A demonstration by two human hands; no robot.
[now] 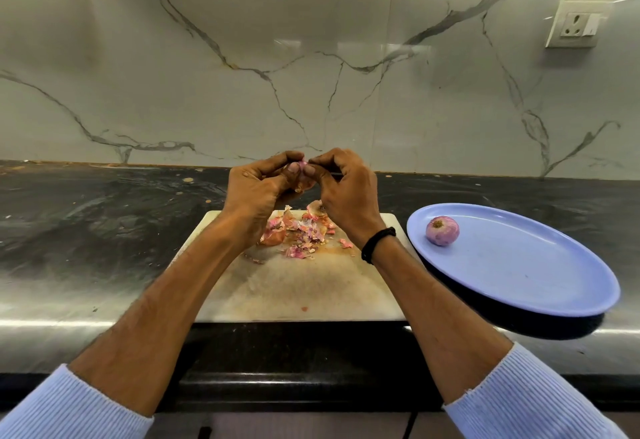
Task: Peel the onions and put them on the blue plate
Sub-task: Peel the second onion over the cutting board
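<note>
Both hands are raised above the far end of the white cutting board. My left hand grips a small pink onion, mostly hidden between my fingers. My right hand pinches skin at the top of that same onion. A pile of pink and brown onion skins lies on the board beneath the hands. To the right, a blue plate carries one peeled purple onion near its far left rim.
The board and plate sit on a dark stone counter with a black front edge. A marble-patterned wall rises behind, with a power socket at upper right. Part of another onion piece shows behind my right hand.
</note>
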